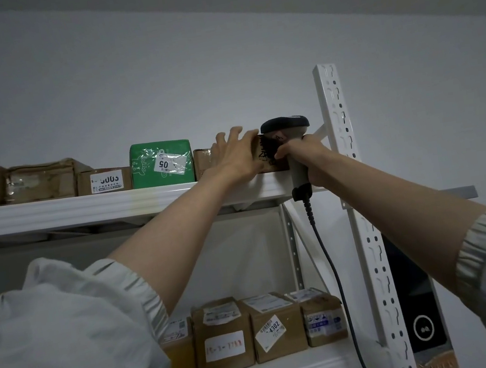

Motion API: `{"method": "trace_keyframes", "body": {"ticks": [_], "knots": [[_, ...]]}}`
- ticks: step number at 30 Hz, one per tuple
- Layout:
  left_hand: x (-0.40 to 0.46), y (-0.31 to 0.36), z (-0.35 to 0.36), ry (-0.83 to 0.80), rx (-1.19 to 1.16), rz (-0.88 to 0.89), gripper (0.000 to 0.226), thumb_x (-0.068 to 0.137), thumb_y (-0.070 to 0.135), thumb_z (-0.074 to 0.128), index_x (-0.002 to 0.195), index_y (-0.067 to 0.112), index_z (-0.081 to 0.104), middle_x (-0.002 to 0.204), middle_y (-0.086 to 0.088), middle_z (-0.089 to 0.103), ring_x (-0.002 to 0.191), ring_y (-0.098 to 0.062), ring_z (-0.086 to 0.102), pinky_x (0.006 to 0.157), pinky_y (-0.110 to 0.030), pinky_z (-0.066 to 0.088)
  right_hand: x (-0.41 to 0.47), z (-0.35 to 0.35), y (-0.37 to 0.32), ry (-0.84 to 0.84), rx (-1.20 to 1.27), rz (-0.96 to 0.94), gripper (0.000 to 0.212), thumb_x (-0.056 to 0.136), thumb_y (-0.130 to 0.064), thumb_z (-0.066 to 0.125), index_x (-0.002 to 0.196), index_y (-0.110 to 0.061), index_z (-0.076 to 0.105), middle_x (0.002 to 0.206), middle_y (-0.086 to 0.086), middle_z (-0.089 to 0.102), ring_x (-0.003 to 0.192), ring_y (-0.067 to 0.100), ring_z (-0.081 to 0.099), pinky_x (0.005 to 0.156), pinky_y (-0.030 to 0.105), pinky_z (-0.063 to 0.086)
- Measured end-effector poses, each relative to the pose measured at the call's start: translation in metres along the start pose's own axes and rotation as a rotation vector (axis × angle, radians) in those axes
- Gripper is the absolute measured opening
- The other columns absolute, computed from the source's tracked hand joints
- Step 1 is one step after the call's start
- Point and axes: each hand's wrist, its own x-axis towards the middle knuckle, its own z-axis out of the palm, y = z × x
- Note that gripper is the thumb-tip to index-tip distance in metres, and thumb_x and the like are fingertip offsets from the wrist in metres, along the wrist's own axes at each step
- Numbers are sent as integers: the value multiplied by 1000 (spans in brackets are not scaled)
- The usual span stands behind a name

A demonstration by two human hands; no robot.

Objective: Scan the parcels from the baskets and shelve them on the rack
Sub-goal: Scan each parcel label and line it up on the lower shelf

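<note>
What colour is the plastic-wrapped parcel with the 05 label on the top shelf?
Green, plastic-wrapped parcel, with a white label; shows clearly in the head view.

Dim, flat, bluish-grey light fills the view, the wall point(155, 70) evenly lit, soft shadow lying under the top shelf point(81, 208), edges bowed by the wide lens, slight softness throughout.

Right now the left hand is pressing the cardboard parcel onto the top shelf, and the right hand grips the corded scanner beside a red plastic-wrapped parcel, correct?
Nearly. The head view shows the plastic-wrapped parcel is green, not red. The rest holds: left hand presses the brown cardboard parcel on the white top shelf, right hand grips the grey corded scanner.
</note>
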Motion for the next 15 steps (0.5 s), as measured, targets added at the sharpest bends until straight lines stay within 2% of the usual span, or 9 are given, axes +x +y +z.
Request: {"method": "trace_keyframes", "body": {"ticks": [3, 6, 8, 12, 15], "knots": [[4, -7, 7, -74, 49, -18, 73, 92, 52, 61, 155, 34, 29, 160, -5, 26, 148, -37, 15, 121, -54, 12, 1, 1, 0, -14, -21, 8, 52, 73, -10, 72, 122, -4, 58, 112, 18, 68, 98, 31, 68, 82, 44, 59], [3, -14, 8, -58, 43, -31, 71, 93, 54, 59, 154, 32, 31, 151, -7, 37, 144, -37, 24, 121, -57, 10, 1, 6, -1, -31, -47, -5, 46, 76, -7, 71, 120, -2, 59, 107, 17, 68, 90, 29, 66, 73, 36, 56], [2, -19, 7, -58, 49, -39, 70, 93, 52, 59, 154, 31, 31, 150, -7, 38, 143, -37, 26, 120, -57, 10, 3, 9, -1, -48, -73, -18, 41, 79, -4, 69, 118, 0, 61, 101, 16, 66, 85, 26, 63, 72, 35, 54], [-3, -27, 2, -68, 45, -33, 67, 91, 45, 59, 151, 30, 35, 149, -7, 39, 143, -36, 27, 120, -56, 12, 3, 17, -1, -96, -133, -28, 25, 80, -1, 67, 104, -3, 62, 103, 18, 66, 85, 26, 63, 82, 39, 56], [-5, -31, 1, -95, 53, -36, 65, 88, 43, 62, 148, 27, 40, 148, -7, 42, 142, -35, 28, 119, -57, 15, 3, 21, -2, -138, -172, -13, 38, 79, -2, 69, 116, -1, 61, 113, 21, 68, 90, 29, 65, 91, 46, 57]]}}
